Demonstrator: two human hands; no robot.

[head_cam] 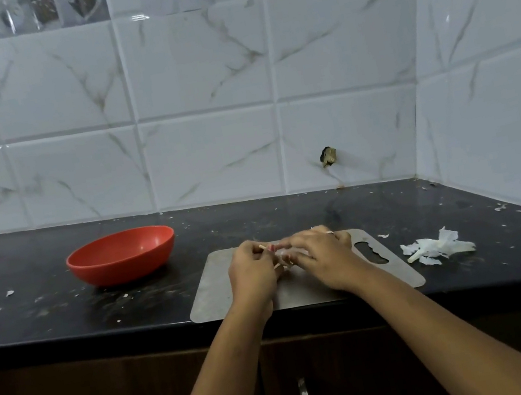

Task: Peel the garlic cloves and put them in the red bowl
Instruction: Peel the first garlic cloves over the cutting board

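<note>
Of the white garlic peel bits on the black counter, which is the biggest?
The peel heap right of the metal board; the others are only tiny single flakes.

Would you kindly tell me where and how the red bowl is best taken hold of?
Pinch the bowl at its rim on the right, the side nearest the left hand, thumb inside and fingers outside. It stands upright and open, that rim is free, and its rounded wall curves under towards the base, so a side grasp would likely slip.
</note>
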